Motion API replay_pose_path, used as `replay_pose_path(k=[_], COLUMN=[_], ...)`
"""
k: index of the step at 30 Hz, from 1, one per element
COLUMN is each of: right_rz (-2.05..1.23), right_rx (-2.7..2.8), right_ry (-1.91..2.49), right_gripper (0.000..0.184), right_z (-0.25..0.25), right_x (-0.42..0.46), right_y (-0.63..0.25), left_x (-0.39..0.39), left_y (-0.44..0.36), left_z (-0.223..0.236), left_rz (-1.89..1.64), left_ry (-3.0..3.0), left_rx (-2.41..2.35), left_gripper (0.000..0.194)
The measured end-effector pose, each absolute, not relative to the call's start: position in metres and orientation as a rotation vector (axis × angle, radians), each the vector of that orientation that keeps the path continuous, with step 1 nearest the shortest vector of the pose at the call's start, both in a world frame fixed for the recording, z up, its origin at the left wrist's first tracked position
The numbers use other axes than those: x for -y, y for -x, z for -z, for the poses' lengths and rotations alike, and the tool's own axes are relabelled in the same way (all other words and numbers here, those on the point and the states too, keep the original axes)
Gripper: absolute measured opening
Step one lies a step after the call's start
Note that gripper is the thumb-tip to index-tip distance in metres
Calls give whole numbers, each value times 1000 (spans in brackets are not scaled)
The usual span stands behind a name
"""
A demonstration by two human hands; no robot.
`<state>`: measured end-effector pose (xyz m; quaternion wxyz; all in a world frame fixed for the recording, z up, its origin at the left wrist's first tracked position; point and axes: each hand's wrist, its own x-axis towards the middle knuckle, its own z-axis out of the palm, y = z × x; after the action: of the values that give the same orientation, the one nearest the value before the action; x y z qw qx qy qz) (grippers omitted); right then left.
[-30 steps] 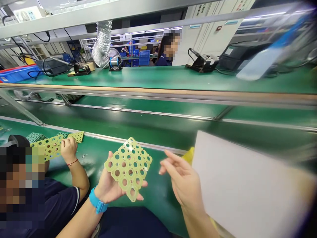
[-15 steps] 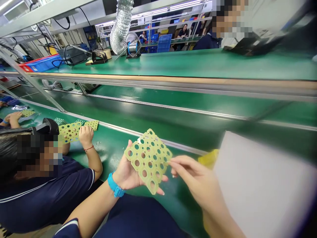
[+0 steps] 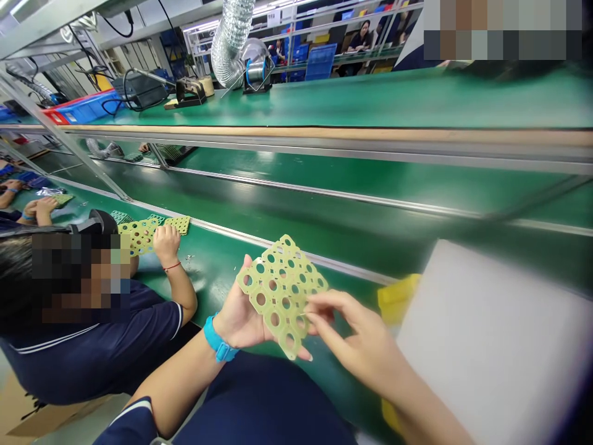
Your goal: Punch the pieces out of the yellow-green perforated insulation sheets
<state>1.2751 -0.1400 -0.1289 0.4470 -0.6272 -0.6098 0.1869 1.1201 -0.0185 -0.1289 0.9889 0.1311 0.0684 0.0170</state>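
A yellow-green panel (image 3: 280,294) full of round holes, like a bare circuit board panel, rests tilted on the palm of my left hand (image 3: 241,316). The thumb lies at its left corner and fingertips show beyond its lower right edge. My right hand (image 3: 364,340) is over the panel's right side, thumb and forefinger pinched close to its surface. Whether a small piece sits in that pinch cannot be made out. A blue wrist strap (image 3: 217,340) circles my left wrist.
At right stand a blurred white box-like thing (image 3: 486,340) and a yellow bin (image 3: 398,296). A co-worker (image 3: 83,346) at left handles a similar panel (image 3: 139,238). A raised green shelf (image 3: 352,108) carries a wire spool (image 3: 257,74) beside a foil duct (image 3: 231,43).
My right hand has moved from the panel's right corner inward and down over its lower right part. The panel stays on my left hand. The view has shifted slightly.
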Motion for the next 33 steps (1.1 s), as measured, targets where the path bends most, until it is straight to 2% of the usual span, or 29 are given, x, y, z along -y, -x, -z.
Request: replay_pose_path(k=[17, 33], right_rz=[-483, -422], right_rx=[1571, 1591], right_ry=[1512, 1408], right_gripper=[10, 16], right_z=[126, 132], right_x=[137, 135], right_y=[-1276, -1271], left_x=[19, 18], left_y=[-1119, -1115], left_z=[128, 130], left_rz=[-50, -45], left_ry=[-234, -208], left_rx=[-156, -147], left_gripper=[92, 88])
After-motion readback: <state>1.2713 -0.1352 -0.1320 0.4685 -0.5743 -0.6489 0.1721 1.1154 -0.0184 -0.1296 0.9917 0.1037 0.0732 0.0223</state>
